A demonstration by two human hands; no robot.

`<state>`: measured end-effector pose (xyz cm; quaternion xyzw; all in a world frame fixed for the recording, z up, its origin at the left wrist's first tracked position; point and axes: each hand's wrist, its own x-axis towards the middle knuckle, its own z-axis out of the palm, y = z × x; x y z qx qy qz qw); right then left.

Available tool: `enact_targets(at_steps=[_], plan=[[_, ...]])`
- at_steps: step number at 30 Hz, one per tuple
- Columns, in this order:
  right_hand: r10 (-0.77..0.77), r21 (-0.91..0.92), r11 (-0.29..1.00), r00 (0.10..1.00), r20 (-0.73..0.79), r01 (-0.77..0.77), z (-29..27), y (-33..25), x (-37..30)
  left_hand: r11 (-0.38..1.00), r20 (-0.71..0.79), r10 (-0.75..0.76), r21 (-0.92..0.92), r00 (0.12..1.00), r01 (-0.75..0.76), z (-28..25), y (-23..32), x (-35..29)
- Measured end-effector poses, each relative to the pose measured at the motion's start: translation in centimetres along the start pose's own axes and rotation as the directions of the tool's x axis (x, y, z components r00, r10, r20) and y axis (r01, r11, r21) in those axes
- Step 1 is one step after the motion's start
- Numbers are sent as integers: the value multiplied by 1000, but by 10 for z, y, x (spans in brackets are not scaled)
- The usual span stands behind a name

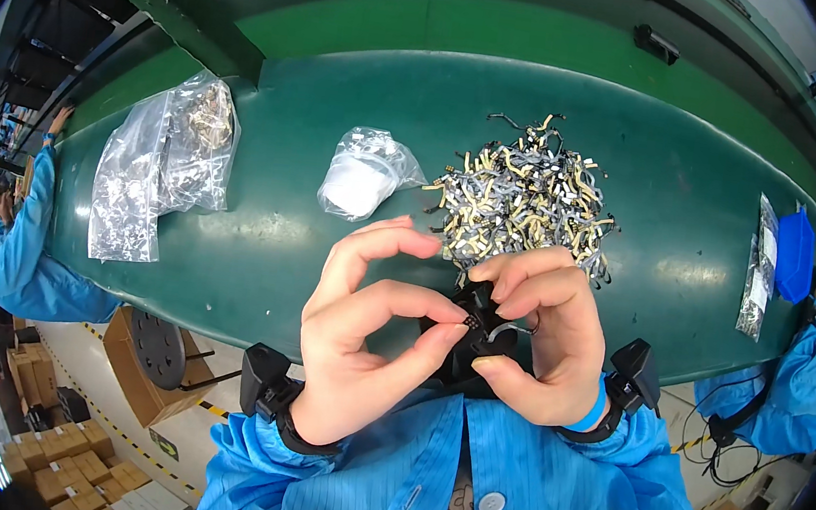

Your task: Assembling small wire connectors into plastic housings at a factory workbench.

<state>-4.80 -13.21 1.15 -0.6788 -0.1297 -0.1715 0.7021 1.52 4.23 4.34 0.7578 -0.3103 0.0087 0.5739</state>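
My left hand (365,326) pinches a small black connector-like piece (471,321) between thumb and index finger, with its other fingers curled loosely. Close beside it, my right hand (560,338) is closed, thumb and fingers curled around a short grey wire (508,331) that runs toward the black piece. Whether the two are joined cannot be seen. Behind the fingertips is a black object (486,299), mostly covered by my hands. Just beyond my hands lies a heap of short cable pieces (526,193) in grey, black and pale yellow.
On the green table (665,204), a clear bag with white contents (361,181) lies left of the heap. Farther left are larger bags of small parts (134,189). A blue bin (794,255) and a narrow bag (760,265) sit at right. Co-workers' blue sleeves (55,260) show at both ends.
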Motion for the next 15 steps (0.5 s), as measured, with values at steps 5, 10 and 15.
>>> enact_targets(at_steps=[5,10,15], plan=[[-2,-22,1000,1000,10,2,-1,0,1,961,8,122,249,993,-120,-3,6,2],[-25,-58,998,998,55,28,-2,-1,4,974,161,79,198,984,-110,-16,0,9],[14,-36,999,984,178,-8,-6,-9,11,997,383,-74,12,921,75,-32,0,24]])
